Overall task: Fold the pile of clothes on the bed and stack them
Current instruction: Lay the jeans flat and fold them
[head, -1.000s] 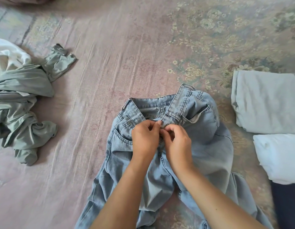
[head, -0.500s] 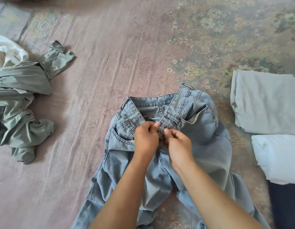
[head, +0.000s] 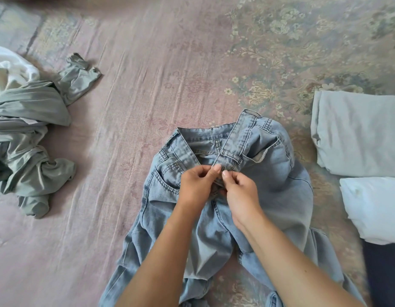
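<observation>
Light blue jeans [head: 278,180] lie front-up in the middle of the bed, the waistband open and spread apart at the top. My left hand [head: 197,187] and my right hand [head: 241,193] meet at the fly, just below the waistband. Both pinch the denim there with curled fingers and thumbs. The legs of the jeans run down toward me, rumpled, partly under my forearms. What lies between my fingertips is hidden.
A crumpled pile of grey-green clothes [head: 26,138] with a white garment [head: 10,67] lies at the left. At the right sit a folded pale grey piece [head: 356,131], a folded white piece [head: 378,207] and a dark navy one [head: 385,273]. The pink patterned bedspread [head: 136,74] covers the bed.
My hands stay at the fly of the jeans, the fingers shifting slightly. The jeans and the piles have not moved on the bed.
</observation>
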Demonstrator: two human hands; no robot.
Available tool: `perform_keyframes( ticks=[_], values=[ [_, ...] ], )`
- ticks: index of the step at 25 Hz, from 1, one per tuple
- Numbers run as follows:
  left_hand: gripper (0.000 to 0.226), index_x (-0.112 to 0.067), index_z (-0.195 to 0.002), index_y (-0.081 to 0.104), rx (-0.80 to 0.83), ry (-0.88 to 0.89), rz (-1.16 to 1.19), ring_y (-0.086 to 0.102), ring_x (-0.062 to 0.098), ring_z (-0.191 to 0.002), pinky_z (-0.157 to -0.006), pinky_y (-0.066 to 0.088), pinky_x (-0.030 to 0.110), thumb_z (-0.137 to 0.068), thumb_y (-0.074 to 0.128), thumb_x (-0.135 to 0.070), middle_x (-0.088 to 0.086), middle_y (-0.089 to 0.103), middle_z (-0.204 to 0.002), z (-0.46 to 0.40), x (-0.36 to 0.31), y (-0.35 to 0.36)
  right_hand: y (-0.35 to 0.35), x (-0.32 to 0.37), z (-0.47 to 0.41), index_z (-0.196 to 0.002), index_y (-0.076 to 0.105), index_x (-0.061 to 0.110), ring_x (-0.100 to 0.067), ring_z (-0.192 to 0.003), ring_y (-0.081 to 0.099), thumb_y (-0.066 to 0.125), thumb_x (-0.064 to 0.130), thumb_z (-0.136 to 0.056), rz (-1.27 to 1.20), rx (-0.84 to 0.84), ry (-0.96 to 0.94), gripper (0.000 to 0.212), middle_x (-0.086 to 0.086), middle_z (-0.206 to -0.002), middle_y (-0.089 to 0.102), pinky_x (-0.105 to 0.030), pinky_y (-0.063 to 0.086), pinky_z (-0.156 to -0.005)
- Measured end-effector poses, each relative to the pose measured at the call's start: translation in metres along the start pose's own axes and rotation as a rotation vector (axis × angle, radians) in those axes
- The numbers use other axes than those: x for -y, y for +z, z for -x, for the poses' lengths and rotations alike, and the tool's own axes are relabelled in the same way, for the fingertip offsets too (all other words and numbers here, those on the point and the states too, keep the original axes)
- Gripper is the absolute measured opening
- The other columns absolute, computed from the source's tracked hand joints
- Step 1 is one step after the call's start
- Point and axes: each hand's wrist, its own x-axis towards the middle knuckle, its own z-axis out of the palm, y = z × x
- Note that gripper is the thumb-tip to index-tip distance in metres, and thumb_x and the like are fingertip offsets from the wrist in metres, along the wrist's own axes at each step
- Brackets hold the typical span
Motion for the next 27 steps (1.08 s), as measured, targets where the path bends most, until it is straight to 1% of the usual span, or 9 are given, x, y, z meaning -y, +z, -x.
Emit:
perform_keyframes(
  ticks=[6, 10, 13, 15, 16, 18, 21, 24, 27],
  values=[
    [0.019, -0.005, -0.082, 0.069, 0.019, -0.029, -0.009, 0.058, 0.013, -0.045, -0.040, 0.044, 0.020, -0.094, 0.058, -0.014, 0.006, 0.065, -0.059, -0.001, 0.002, -0.005, -0.002, 0.000, -0.004, -0.078, 0.067, 0.010, -0.016, -0.074, 0.065, 0.059, 0.012, -0.093, -0.207, 0.077, 0.134, 0.017, -0.004, -0.075, 0.070, -0.030, 0.053, -0.074],
    [0.023, -0.010, -0.093, 0.065, 0.126, 0.110, -0.134, 0.057, 0.014, -0.068, -0.059, 0.045, 0.017, -0.101, 0.045, -0.014, 0.009, 0.061, -0.081, -0.002, 0.006, -0.010, -0.009, -0.002, -0.011, -0.079, 0.065, 0.012, -0.017, -0.077, 0.063, 0.065, 0.015, -0.089, -0.060, 0.014, 0.008, 0.010, -0.004, -0.078, 0.068, -0.033, 0.053, -0.075],
    [0.022, -0.023, -0.101, 0.063, 0.223, 0.298, -0.479, 0.042, 0.010, -0.127, -0.106, 0.030, 0.030, -0.100, 0.044, -0.011, -0.001, 0.061, -0.117, -0.012, 0.007, -0.025, -0.029, 0.010, -0.023, -0.090, 0.064, 0.014, -0.021, -0.085, 0.057, 0.070, 0.014, -0.084, 0.367, -0.069, -0.520, 0.009, -0.004, -0.091, 0.062, -0.032, 0.048, -0.083],
    [0.018, -0.019, -0.108, 0.060, 0.277, 0.521, -0.876, 0.017, 0.002, -0.140, -0.117, 0.001, 0.030, -0.099, 0.045, -0.013, -0.006, 0.056, -0.131, -0.018, 0.005, -0.034, -0.042, 0.034, -0.040, -0.118, 0.064, 0.017, -0.029, -0.114, 0.046, 0.073, 0.021, -0.081, 0.787, 0.047, -0.852, 0.039, -0.011, -0.123, 0.051, -0.037, 0.033, -0.102],
    [0.015, -0.017, -0.109, 0.059, 0.302, 0.641, -1.042, 0.022, 0.006, -0.142, -0.117, -0.006, 0.033, -0.099, 0.047, -0.014, -0.005, 0.059, -0.127, -0.020, 0.003, -0.037, -0.046, 0.051, -0.048, -0.126, 0.061, 0.026, -0.032, -0.132, 0.030, 0.071, 0.033, -0.081, 1.064, 0.189, -0.869, 0.047, -0.012, -0.143, 0.037, -0.045, 0.020, -0.111],
    [0.016, -0.013, -0.104, 0.057, 0.340, 0.882, -1.285, 0.056, 0.020, -0.119, -0.118, 0.003, 0.043, -0.093, 0.055, -0.024, -0.002, 0.069, -0.102, -0.027, -0.003, -0.045, -0.049, 0.085, -0.065, -0.119, 0.061, 0.037, -0.028, -0.145, -0.005, 0.061, 0.057, -0.077, 1.646, 0.412, -0.853, 0.047, -0.001, -0.159, 0.008, -0.055, -0.008, -0.112],
    [0.045, -0.012, -0.109, 0.054, 0.307, 1.286, -1.411, 0.066, 0.023, -0.074, -0.104, 0.035, 0.042, -0.078, 0.053, -0.046, 0.001, 0.067, -0.075, -0.046, -0.020, -0.063, -0.050, 0.123, -0.081, -0.115, 0.057, 0.032, -0.024, -0.146, -0.016, 0.050, 0.069, -0.077, 2.173, 0.560, -1.066, 0.053, 0.003, -0.160, 0.010, -0.058, -0.019, -0.105],
    [0.050, -0.023, -0.134, 0.052, 0.553, 1.099, -1.593, 0.063, 0.024, -0.094, -0.084, 0.048, 0.035, -0.087, 0.059, -0.038, 0.005, 0.063, -0.103, -0.040, -0.043, -0.058, -0.049, 0.133, -0.090, -0.139, 0.035, 0.024, -0.020, -0.147, -0.012, 0.051, 0.064, -0.082, 2.247, 0.678, -1.139, 0.071, 0.003, -0.160, 0.009, -0.049, -0.019, -0.109],
    [0.064, -0.031, -0.145, 0.037, 0.453, 0.853, -1.585, 0.050, 0.023, -0.119, -0.095, 0.044, 0.037, -0.088, 0.040, -0.060, 0.005, 0.050, -0.127, -0.045, -0.051, -0.057, -0.044, 0.131, -0.110, -0.152, 0.006, 0.024, -0.023, -0.147, -0.007, 0.050, 0.065, -0.083, 1.933, 0.455, -0.780, 0.091, -0.002, -0.160, -0.002, -0.046, -0.008, -0.114]
  ],
)
